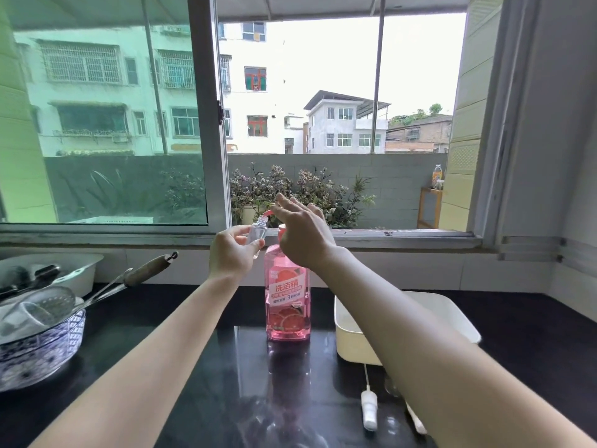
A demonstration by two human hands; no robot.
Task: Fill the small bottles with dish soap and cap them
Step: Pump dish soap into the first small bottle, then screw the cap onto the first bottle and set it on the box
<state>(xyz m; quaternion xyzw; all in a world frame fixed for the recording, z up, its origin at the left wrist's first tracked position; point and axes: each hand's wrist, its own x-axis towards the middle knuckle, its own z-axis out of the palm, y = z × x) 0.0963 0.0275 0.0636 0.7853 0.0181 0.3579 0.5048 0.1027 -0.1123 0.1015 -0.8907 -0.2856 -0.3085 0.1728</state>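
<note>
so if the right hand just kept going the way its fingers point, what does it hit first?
The right hand rests on the dish soap bottle's pump, fingers pointing up and left, out through the open window. Nothing solid shows ahead before the potted plants outside, though depth is hard to judge. The small bottle sits lower left, off that line.

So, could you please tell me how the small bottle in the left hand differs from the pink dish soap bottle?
The small bottle is clear and looks empty; the dish soap bottle is pink, labelled and holds soap. The small bottle is far smaller. It is held tilted in the left hand, its open mouth at the pump spout, while the dish soap bottle stands upright on the counter under the right hand. Both are see-through.
</note>
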